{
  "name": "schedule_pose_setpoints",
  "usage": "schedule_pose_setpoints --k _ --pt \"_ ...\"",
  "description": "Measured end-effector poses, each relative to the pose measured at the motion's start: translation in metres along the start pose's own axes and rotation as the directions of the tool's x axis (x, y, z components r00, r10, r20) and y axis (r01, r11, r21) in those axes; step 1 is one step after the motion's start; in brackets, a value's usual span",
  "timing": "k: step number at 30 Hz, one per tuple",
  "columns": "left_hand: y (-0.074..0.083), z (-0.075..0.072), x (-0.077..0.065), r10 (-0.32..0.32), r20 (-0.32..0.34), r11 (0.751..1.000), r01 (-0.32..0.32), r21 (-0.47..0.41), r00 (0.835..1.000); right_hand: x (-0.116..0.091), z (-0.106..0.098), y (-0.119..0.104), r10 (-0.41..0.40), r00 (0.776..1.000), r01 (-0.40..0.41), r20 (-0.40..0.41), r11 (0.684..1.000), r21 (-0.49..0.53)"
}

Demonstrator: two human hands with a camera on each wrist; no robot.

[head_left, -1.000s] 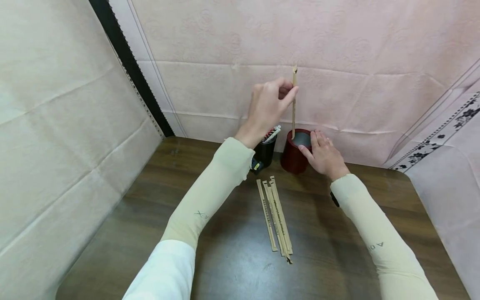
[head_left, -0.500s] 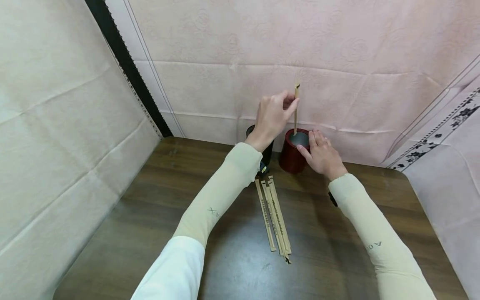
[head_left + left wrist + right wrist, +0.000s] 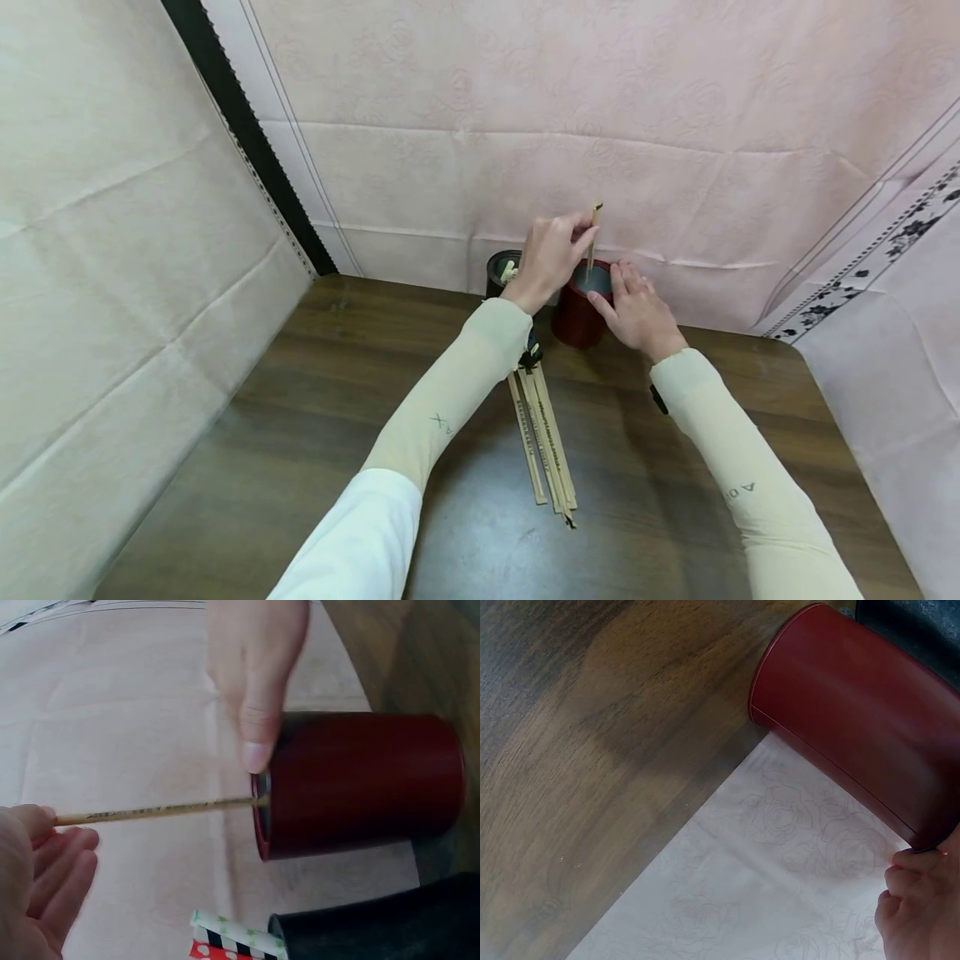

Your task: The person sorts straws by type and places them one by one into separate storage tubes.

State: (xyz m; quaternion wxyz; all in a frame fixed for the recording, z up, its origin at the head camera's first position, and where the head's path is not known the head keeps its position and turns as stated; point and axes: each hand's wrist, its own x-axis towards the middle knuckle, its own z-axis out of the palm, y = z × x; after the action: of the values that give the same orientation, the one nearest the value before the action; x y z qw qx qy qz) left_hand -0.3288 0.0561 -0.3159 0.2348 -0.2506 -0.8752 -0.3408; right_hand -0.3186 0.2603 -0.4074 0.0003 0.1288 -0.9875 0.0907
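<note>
My left hand point(image 3: 550, 254) pinches a thin straw in a brown paper wrapper point(image 3: 596, 214) near its upper end, between thumb and fingertips. The straw stands nearly upright, its lower end inside the mouth of a dark red cylindrical holder point(image 3: 577, 321). In the left wrist view, print runs along the wrapper point(image 3: 157, 811) and its far tip disappears past the rim. My right hand point(image 3: 637, 310) holds the holder at its rim, thumb on the near side and fingers on the right side. Inside, the holder is grey.
A black cup point(image 3: 495, 271) with patterned straws point(image 3: 232, 941) stands left of the red holder, partly behind my left hand. Several more paper-wrapped straws point(image 3: 547, 442) lie side by side on the wooden table point(image 3: 300, 433). Pale cloth walls point(image 3: 420, 167) rise behind and beside.
My left hand has moved down and slightly right, lowering the straw deeper into the red holder. My right hand keeps its place on the rim.
</note>
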Motion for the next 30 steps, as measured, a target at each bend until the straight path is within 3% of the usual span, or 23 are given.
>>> schedule_pose_setpoints --k 5,13,21,25,30 --pt "-0.006 -0.006 -0.011 -0.020 0.114 0.999 0.014 0.051 0.993 0.000 0.001 -0.001 -0.002 1.000 0.002 0.013 1.000 0.007" --pt "-0.009 -0.038 -0.033 -0.007 0.084 0.997 0.001 0.076 0.996 0.001 -0.001 -0.002 -0.013 1.000 0.013 -0.002 1.000 0.009" --pt "-0.009 -0.056 -0.063 -0.094 0.194 0.979 0.056 0.194 0.977 0.000 -0.002 -0.001 -0.006 1.000 0.006 0.011 1.000 0.009" --pt "-0.014 -0.059 -0.078 -0.182 0.268 0.964 0.119 0.237 0.946 0.000 -0.001 -0.001 -0.006 1.000 0.006 0.018 1.000 0.002" --pt "-0.025 -0.057 -0.095 -0.336 0.352 0.929 0.246 0.277 0.874 0.000 -0.002 -0.002 -0.013 1.000 0.014 0.026 1.000 -0.003"
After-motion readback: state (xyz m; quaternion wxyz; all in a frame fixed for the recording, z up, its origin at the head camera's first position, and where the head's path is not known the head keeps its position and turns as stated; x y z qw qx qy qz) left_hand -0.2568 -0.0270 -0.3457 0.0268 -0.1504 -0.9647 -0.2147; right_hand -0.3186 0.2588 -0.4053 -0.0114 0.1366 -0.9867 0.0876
